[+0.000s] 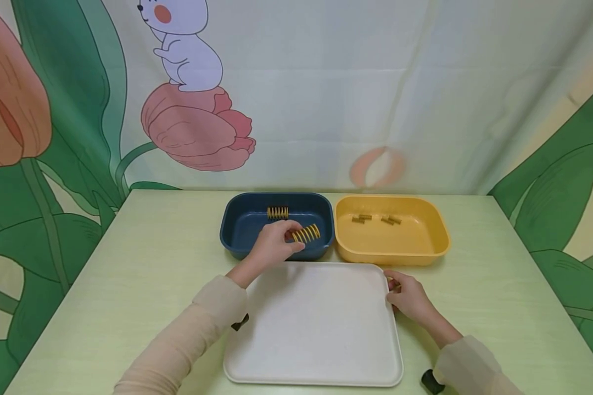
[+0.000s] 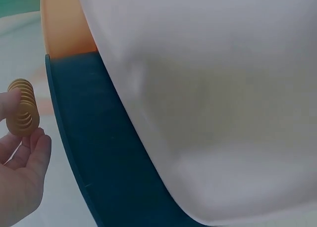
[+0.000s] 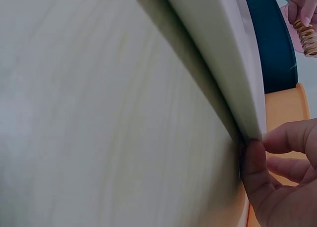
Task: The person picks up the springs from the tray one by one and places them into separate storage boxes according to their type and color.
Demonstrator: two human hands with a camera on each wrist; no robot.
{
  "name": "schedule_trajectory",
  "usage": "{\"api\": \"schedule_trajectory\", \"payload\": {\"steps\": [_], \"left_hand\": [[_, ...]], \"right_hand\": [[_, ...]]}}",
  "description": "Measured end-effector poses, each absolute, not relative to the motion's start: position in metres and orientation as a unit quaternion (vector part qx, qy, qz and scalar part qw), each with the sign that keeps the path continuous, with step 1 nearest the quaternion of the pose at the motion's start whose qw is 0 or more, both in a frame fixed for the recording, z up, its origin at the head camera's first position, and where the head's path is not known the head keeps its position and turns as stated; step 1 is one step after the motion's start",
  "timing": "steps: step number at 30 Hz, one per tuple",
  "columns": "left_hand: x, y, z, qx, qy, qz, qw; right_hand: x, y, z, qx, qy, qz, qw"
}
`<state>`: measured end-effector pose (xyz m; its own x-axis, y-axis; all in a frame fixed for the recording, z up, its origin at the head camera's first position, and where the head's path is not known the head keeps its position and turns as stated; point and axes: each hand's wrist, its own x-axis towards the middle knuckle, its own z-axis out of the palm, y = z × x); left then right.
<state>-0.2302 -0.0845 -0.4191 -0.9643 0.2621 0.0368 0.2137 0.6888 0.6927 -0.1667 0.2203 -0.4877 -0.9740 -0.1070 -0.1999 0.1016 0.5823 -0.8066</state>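
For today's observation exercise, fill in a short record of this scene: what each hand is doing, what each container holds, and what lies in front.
Left hand: pinches a yellow coiled metal spring over the dark blue plastic bin
Right hand: grips the right edge of the white square plastic tray
Blue bin contents: one more yellow spring
Yellow plastic bin: several small brown cylindrical pieces
Surface: pale green wooden table
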Motion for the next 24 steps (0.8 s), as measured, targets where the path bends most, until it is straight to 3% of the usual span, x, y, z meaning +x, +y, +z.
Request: {"api": "schedule_trajectory", "payload": {"steps": [24], "left_hand": [[-0.242, -0.083, -0.43, 0.107, 0.92, 0.375, 0.032]], "right_hand": [[-0.167, 0.219, -0.486, -0.004, 0.889, -0.444, 0.114]]}}
